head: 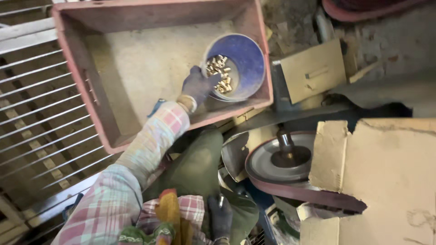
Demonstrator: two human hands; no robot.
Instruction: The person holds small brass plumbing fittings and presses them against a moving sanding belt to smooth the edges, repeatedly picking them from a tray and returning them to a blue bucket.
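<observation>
In the head view, top centre: a red plastic crate [91, 86] lies tilted, its floor pale and dusty.
Bucket: a blue round bucket [245, 59] stands in the crate's right corner, touching the crate wall.
Bucket contents: small brass-coloured metal pieces [219, 72] lie in a loose heap on the bucket floor, toward its left side.
Left hand: the left hand [198, 85], in a dark glove, reaches over the bucket's near rim; its fingers are curled at the edge of the heap. Whether they grasp any pieces cannot be told.
Left sleeve: a pink and pale plaid sleeve [136, 159] runs from the lower left up to the wrist.
Right hand: the right hand [220, 215], also dark-gloved, is low at the bottom centre, resting against a green garment [200, 163]; its fingers appear closed around a small shiny object, which is too small to name.
Right of the hands: a grey metal pulley wheel [281, 161] with a central shaft and a dark red belt.
Far right: torn cardboard sheets [386, 172].
Left edge: a metal wire grille [41, 113].
</observation>
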